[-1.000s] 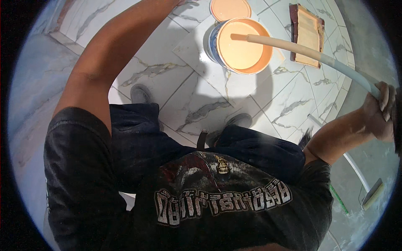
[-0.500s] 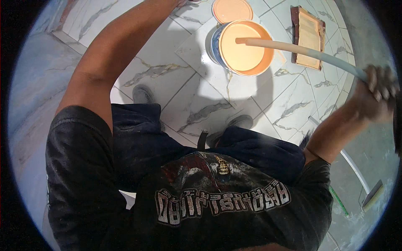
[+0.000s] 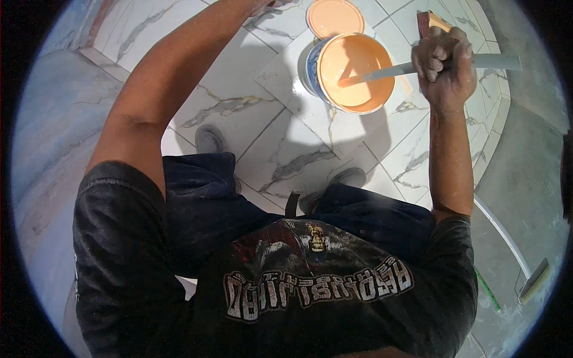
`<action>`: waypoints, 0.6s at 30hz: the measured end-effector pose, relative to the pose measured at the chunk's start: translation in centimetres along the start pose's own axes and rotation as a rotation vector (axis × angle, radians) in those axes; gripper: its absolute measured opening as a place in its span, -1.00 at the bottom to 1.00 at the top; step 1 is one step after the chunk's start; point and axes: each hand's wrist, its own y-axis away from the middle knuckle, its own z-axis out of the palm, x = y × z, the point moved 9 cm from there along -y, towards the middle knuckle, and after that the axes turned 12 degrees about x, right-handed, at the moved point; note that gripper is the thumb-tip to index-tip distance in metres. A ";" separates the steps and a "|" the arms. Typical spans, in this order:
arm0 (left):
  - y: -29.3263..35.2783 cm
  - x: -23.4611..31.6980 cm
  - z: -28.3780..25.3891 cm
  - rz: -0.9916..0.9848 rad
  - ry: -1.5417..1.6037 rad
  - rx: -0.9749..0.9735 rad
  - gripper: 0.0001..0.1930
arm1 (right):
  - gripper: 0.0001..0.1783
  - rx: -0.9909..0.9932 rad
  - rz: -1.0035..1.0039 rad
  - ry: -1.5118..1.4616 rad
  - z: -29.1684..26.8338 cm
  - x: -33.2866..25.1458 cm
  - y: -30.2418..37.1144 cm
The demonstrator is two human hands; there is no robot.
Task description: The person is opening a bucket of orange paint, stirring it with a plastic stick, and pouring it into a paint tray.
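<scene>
My right hand (image 3: pixel 444 65) is closed around a pale grey stick (image 3: pixel 382 73) partway along its length, and the stick's free end juts out to the right of the fist. Its other end, coated peach, stands tilted in the peach paint (image 3: pixel 352 56) inside a round bucket (image 3: pixel 313 70). Only a sliver of my left hand (image 3: pixel 261 6) shows at the top edge, left of the bucket; most of its fingers are cut off, so whether it holds anything is hidden.
A round paint-smeared lid (image 3: pixel 335 17) lies behind the bucket. Behind my right hand a paint tray (image 3: pixel 440 22) is mostly hidden. On the lower right lie a long white handle (image 3: pixel 504 232) with a flat head and a green strip (image 3: pixel 487 289). My shoes (image 3: pixel 210 139) stand on marbled tiles.
My right hand has moved left and up, from the stick's outer end toward the bucket. The stick now tilts differently in the paint, and hand and arm cover much of the tray.
</scene>
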 end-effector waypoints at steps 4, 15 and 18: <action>0.2 0.0 -0.1 0.010 0.027 0.000 -0.21 | -0.55 0.073 -0.019 -0.114 -2.1 -2.6 -0.7; 1.0 1.3 1.1 0.049 -0.022 -0.040 -0.18 | -0.58 0.128 -0.057 -0.224 -7.3 -10.7 -1.4; 1.1 1.2 1.3 0.012 -0.017 -0.030 -0.18 | -0.59 0.100 -0.059 -0.219 -7.4 -10.1 -1.6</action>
